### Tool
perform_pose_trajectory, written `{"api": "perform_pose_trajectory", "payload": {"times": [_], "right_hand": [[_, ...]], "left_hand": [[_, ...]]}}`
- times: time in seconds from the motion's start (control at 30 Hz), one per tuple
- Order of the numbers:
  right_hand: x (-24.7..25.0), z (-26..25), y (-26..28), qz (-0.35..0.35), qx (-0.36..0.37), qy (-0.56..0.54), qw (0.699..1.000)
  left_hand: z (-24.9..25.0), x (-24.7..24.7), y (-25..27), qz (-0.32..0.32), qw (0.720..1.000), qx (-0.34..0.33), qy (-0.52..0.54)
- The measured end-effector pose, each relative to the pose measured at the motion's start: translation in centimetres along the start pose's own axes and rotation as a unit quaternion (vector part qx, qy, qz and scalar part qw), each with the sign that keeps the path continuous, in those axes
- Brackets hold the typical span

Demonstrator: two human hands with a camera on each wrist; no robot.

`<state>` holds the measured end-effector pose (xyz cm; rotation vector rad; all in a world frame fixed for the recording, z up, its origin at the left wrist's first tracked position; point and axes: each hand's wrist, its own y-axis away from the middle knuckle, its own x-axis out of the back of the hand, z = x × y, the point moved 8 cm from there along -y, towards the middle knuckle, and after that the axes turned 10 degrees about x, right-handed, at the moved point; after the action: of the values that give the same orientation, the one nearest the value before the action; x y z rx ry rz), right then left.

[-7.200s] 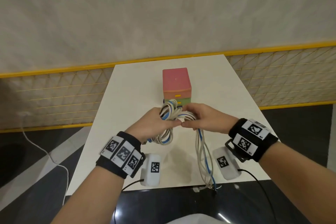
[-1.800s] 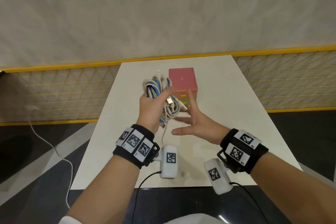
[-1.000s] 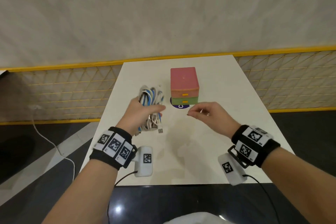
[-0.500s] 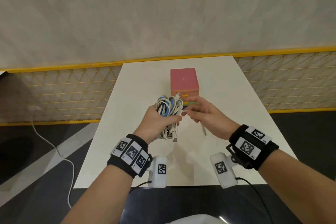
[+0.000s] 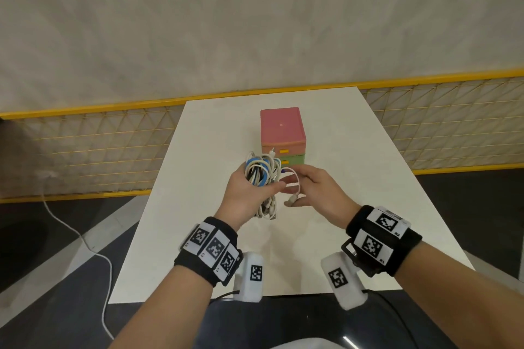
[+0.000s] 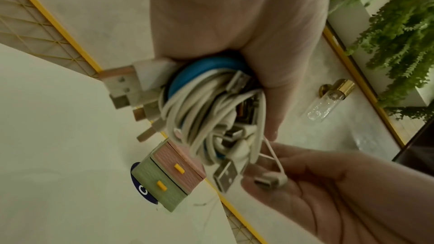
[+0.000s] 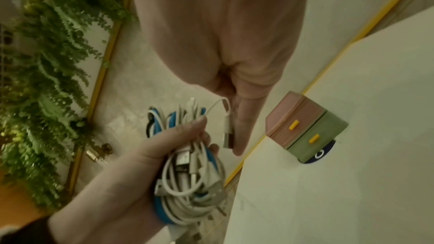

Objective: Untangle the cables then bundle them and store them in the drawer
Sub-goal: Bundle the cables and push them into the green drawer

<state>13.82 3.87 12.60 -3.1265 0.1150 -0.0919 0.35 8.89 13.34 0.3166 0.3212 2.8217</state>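
A coil of white and blue USB cables [image 5: 262,176] is gripped around its middle by the left hand [image 5: 246,195], above the table [image 5: 368,178], before a shut 2-drawer box [image 5: 283,136]. 1 loose plug [image 5: 290,200] lies on the nearly straight fingers of the right hand [image 5: 320,193]. Light, springy; judged best clasped across all loops.

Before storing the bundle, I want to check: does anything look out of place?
One white cable end sticks out loose from the cable bundle that the left hand grips, and rests on the fingers of the right hand.
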Motion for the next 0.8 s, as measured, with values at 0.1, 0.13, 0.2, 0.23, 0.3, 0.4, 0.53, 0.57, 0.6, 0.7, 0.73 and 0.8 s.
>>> {"api": "perform_pose_trajectory", "payload": {"times": [0.1,0.13,0.2,0.23,0.3,0.4,0.53,0.57,0.6,0.7,0.73,0.8], "right_hand": [[-0.8,-0.2,-0.3,-0.012,0.001,-0.047,0.999],[-1.1,-0.5,-0.5,-0.02,0.0,-0.064,0.998],[-1.6,-0.7,-0.9,-0.037,-0.012,-0.116,0.992],[-1.7,-0.5,-1.2,-0.041,-0.025,-0.151,0.987],[-1.3,0.4,-2.0,-0.027,-0.052,-0.203,0.977],[-1.3,0.9,-2.7,-0.045,-0.052,-0.189,0.98],[0.5,1.3,-3.6,-0.018,-0.025,-0.036,0.999],[1.3,1.5,-4.0,0.013,-0.017,-0.013,1.0],[2.2,1.8,-4.2,0.047,-0.013,-0.004,0.999],[5.0,4.1,-4.8,0.151,-0.037,-0.003,0.988],[5.9,5.2,-4.9,0.174,-0.051,0.003,0.983],[7.1,7.6,-5.2,0.198,-0.085,0.017,0.976]], "left_hand": [[-0.2,-1.0,-0.1,-0.024,1.0,0.005,-0.016],[-0.3,-1.3,-0.1,-0.029,0.999,0.004,-0.031],[-0.6,-1.4,-0.6,-0.022,0.998,0.004,-0.056],[-0.8,-1.3,-0.9,-0.016,0.998,0.007,-0.058],[-1.0,-1.0,-1.6,-0.012,0.999,0.018,-0.05],[-0.8,-0.7,-2.6,-0.015,0.997,0.018,-0.067],[-1.5,0.9,-4.2,-0.002,0.995,0.03,-0.097],[-1.8,1.6,-4.8,0.002,0.994,0.038,-0.103],[-2.1,2.1,-5.4,0.006,0.993,0.044,-0.109],[-2.0,3.0,-7.8,0.005,0.987,0.041,-0.157],[-1.8,2.9,-8.9,0.0,0.982,0.034,-0.184],[-1.6,2.0,-11.0,-0.023,0.97,0.028,-0.24]]}}
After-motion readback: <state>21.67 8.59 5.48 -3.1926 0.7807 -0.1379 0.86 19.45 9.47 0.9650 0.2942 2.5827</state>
